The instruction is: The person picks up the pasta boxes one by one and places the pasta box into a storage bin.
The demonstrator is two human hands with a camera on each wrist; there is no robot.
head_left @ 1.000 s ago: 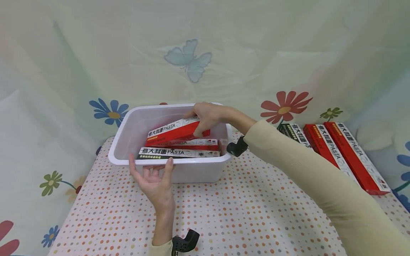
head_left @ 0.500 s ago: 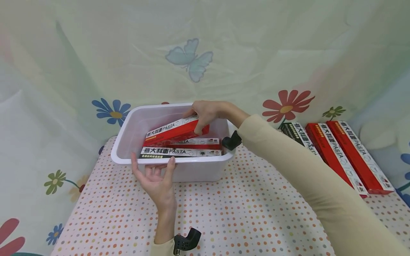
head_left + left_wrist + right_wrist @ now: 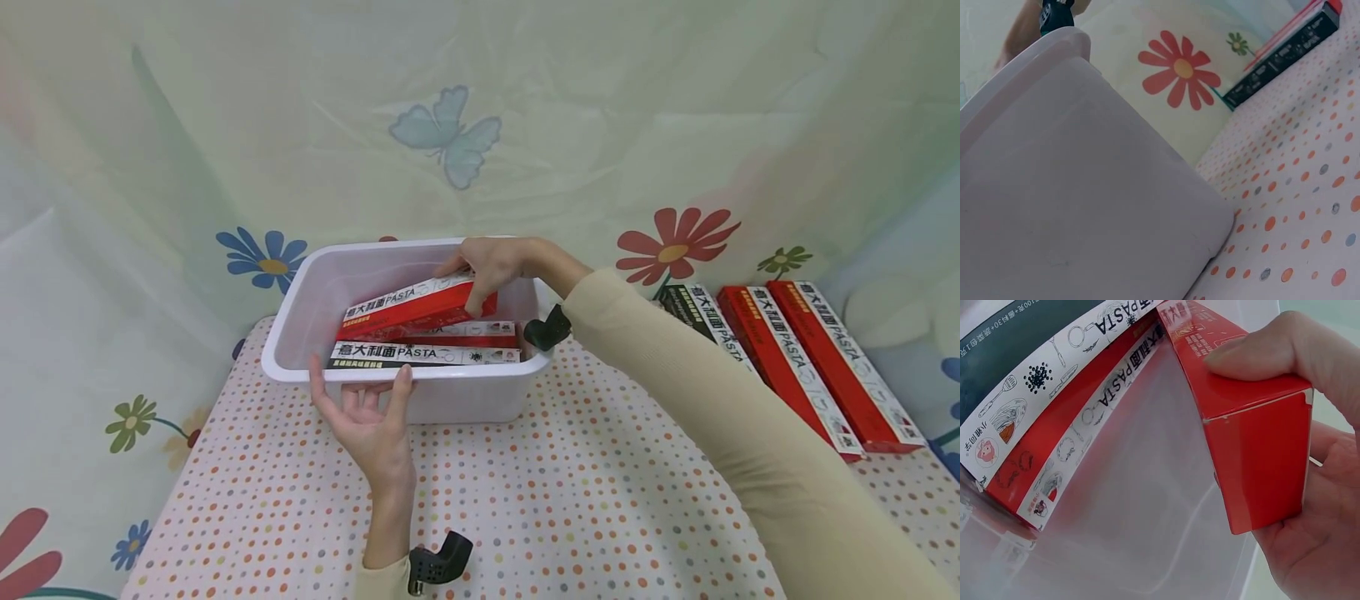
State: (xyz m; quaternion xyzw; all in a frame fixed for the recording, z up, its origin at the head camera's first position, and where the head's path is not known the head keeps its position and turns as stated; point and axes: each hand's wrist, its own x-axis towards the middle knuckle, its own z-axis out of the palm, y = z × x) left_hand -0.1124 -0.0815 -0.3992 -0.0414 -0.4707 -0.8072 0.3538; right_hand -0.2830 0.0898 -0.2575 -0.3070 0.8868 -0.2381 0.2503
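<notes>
My right hand (image 3: pixel 495 265) grips the right end of a red pasta box (image 3: pixel 420 307) inside the white plastic tub (image 3: pixel 465 398). The box slants, its right end raised and its left end lower. In the right wrist view, the thumb (image 3: pixel 1254 359) presses on one red face of the box while the other fingers are mostly hidden behind it. Below lie another red pasta box (image 3: pixel 495 341) and a dark green pasta box (image 3: pixel 427 354) along the tub's front wall. My left hand (image 3: pixel 375 442) holds the tub's front rim, some fingertips up at the rim and others beneath it.
To the right, two red pasta boxes (image 3: pixel 847 367) and a dark green one (image 3: pixel 705 321) lie side by side on the dotted tablecloth (image 3: pixel 585 500). A flower-printed curtain (image 3: pixel 570 167) hangs behind the tub. Each wrist wears a black camera (image 3: pixel 441 560).
</notes>
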